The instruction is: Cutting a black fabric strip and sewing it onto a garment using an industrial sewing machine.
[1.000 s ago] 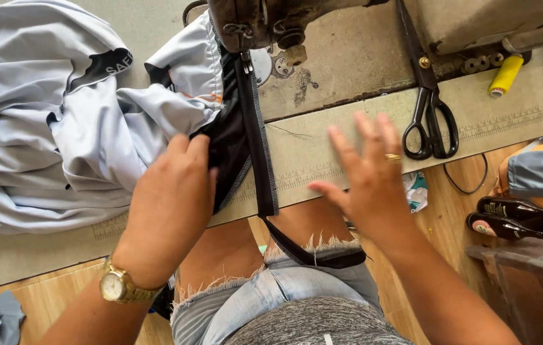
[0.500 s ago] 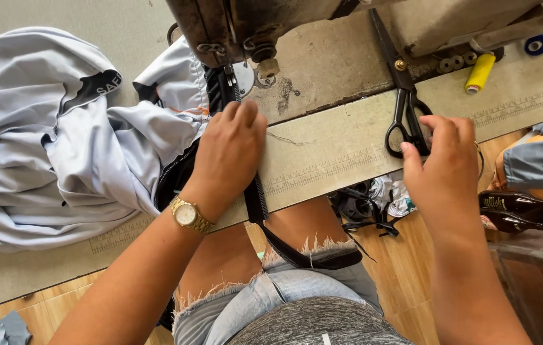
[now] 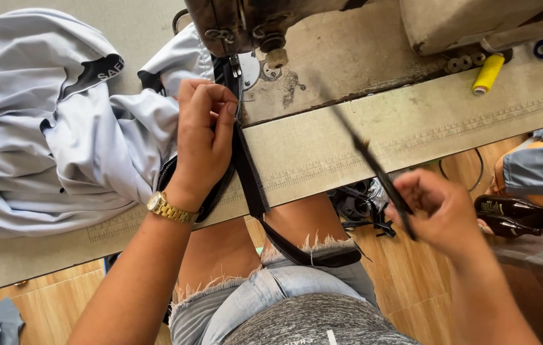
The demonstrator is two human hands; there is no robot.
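A black strap [image 3: 250, 167] is pinched by the left hand [image 3: 204, 131] just below the sewing machine [image 3: 233, 25]; scissors [image 3: 373, 166], blurred, are gripped in the right hand [image 3: 440, 211].

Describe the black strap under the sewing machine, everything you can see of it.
The black strap is a long, narrow band that looks like woven or ribbed fabric. Its upper end sits under the sewing machine's presser foot. From there it runs down the table, over the front edge, and curves across the person's lap. The left hand pinches it just below the foot. The grey garment lies alongside.
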